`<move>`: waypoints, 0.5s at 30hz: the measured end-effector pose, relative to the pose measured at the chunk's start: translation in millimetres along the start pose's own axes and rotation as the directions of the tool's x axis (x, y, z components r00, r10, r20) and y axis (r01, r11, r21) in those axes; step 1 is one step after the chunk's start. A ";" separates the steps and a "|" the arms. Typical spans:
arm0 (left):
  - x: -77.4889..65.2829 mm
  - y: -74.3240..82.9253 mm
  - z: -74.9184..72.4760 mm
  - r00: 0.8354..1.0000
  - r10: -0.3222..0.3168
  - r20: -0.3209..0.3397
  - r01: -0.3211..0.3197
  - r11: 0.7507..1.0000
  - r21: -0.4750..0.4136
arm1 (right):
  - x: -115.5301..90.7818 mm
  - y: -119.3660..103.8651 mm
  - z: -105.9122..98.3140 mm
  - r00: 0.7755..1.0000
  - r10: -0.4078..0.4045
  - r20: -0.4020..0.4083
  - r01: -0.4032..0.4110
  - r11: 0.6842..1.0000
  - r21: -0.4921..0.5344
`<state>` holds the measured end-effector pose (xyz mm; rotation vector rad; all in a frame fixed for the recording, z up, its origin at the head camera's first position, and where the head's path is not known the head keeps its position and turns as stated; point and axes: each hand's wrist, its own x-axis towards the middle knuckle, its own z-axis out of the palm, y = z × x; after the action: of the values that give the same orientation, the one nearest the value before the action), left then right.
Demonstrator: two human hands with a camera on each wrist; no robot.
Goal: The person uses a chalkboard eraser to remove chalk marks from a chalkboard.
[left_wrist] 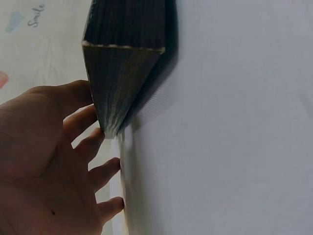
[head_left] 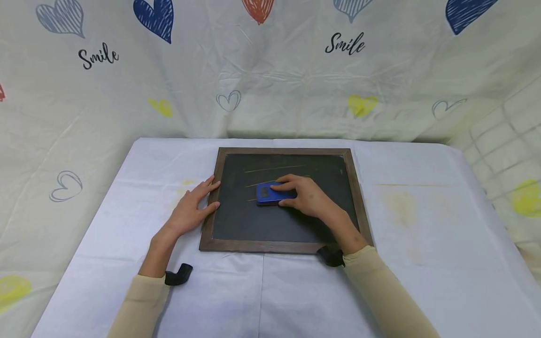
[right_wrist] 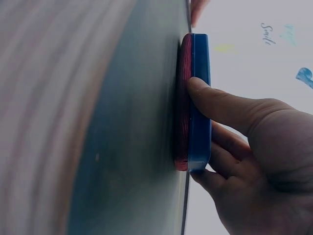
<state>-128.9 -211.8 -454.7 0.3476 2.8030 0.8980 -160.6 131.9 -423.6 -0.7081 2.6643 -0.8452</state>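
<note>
A chalkboard [head_left: 253,225] with a brown wooden frame [head_left: 270,246] lies flat on the table. Several thin yellowish lines [head_left: 274,169] run across its upper half. My right hand [head_left: 307,196] grips a blue chalkboard eraser [head_left: 264,193] by its sides, thumb on the near side. In the right wrist view the eraser's dark red felt [right_wrist: 182,107] faces the board; whether it touches cannot be told. At the board's left edge my left hand [head_left: 191,211] rests with fingers spread, touching the frame. The left wrist view shows the frame's corner [left_wrist: 117,73] beside those fingers.
A white cloth [head_left: 422,225] covers the table and bears faint yellow stains [head_left: 401,206] right of the board. Behind hangs a pale curtain [head_left: 287,94] printed with hearts and the word Smile. Black straps with camera mounts [head_left: 179,274] sit at both wrists.
</note>
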 end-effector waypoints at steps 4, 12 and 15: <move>0.4 0.8 -0.5 1.000 0.001 -0.001 -0.001 1.000 -0.004 | 3.0 -3.3 1.9 1.000 0.000 0.014 0.000 1.000 -0.001; 0.5 0.1 -0.1 1.000 -0.003 0.001 0.003 1.000 -0.005 | 10.2 -13.2 8.9 0.999 -0.023 0.040 0.024 1.000 -0.012; 0.4 -0.5 0.4 1.000 -0.005 0.003 0.005 1.000 -0.007 | 13.1 -18.9 12.8 0.998 -0.031 0.054 0.032 0.999 -0.014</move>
<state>-129.2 -211.9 -455.3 0.3407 2.7960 0.9056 -159.9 105.6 -423.9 -0.7671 2.6214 -0.8032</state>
